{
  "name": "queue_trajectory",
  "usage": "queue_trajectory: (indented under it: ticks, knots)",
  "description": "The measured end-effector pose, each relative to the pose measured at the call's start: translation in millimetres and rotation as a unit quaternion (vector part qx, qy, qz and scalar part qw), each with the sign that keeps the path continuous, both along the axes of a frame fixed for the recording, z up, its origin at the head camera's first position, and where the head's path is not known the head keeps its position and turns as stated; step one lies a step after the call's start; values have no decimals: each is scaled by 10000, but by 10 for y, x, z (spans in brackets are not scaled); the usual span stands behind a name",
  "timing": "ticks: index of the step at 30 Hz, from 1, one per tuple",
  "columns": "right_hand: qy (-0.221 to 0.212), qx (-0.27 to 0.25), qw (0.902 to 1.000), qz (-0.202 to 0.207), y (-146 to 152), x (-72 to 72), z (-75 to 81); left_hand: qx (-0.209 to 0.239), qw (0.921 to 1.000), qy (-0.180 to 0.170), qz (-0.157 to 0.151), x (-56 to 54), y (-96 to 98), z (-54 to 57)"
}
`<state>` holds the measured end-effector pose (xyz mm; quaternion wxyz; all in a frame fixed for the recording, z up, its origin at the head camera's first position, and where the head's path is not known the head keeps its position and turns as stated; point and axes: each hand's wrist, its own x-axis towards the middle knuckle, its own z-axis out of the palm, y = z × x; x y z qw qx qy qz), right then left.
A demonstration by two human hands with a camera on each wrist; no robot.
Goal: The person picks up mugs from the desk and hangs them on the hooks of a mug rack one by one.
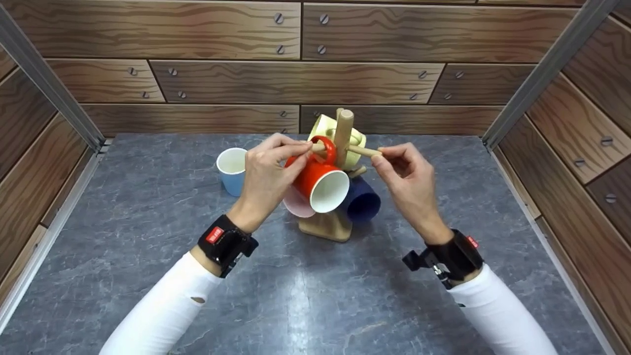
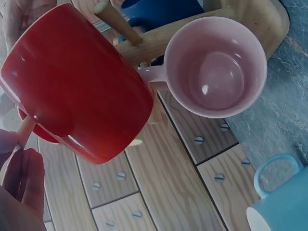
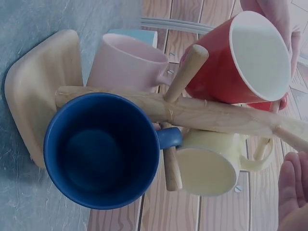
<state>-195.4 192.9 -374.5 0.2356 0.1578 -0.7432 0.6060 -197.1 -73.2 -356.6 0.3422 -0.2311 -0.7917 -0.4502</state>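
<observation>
A wooden mug tree stands upright on the table. My left hand pinches the end of its left upper peg, on which a red mug with a white inside hangs by its handle. On the other side my right hand pinches the tip of the right upper peg, which bears no mug. Lower down hang a pink mug and a dark blue mug. A pale yellow mug hangs high at the back, partly hidden by the post in the head view.
A light blue mug stands on the grey table, left of the tree and partly behind my left hand. Wood-patterned panels close off the back and both sides. The tree's wooden base shows below the mugs.
</observation>
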Motion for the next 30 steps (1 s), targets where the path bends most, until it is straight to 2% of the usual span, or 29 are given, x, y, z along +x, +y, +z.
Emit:
queue_trajectory:
  ticks: [7, 13, 21, 30]
  knots:
    - [273, 173, 9995, 73, -15, 79, -37, 0, 9999, -90, 51, -109, -4, 22]
    - [503, 157, 9983, 247, -77, 131, -18, -29, 9993, -363, 105, -171, -18, 62]
    - [718, 114, 9963, 464, -152, 157, 4, 153, 9977, -636, 172, -246, -29, 81]
    - [931, 181, 9944, 473, -216, 166, 16, 366, 9960, -803, 116, -316, -14, 92]
